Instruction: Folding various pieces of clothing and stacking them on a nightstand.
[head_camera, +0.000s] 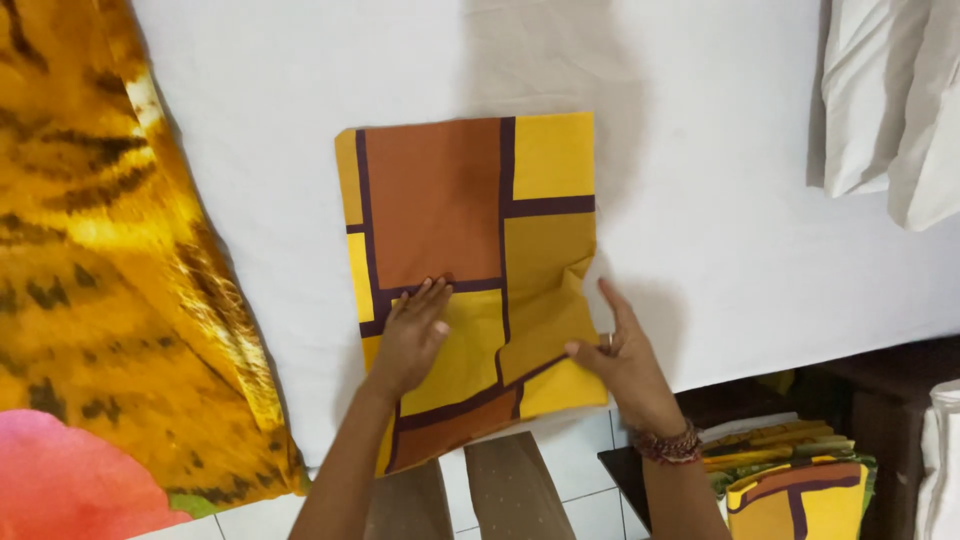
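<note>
A folded cloth (470, 260) with yellow, orange-brown and mustard blocks and dark purple lines lies on a white bed sheet (700, 150). Its near end hangs over the bed's front edge. My left hand (412, 335) lies flat on the cloth's lower left part, fingers spread. My right hand (620, 355) pinches the cloth's lower right edge between thumb and fingers, lifting a fold there. A beaded bracelet sits on my right wrist.
A yellow tiger-print blanket (100, 280) covers the bed's left side, with a pink patch (70, 480) at the bottom left. White pillows (890, 100) lie at the top right. A stack of folded patterned cloths (790, 475) sits on a low dark surface at the bottom right. Tiled floor (580, 470) shows below.
</note>
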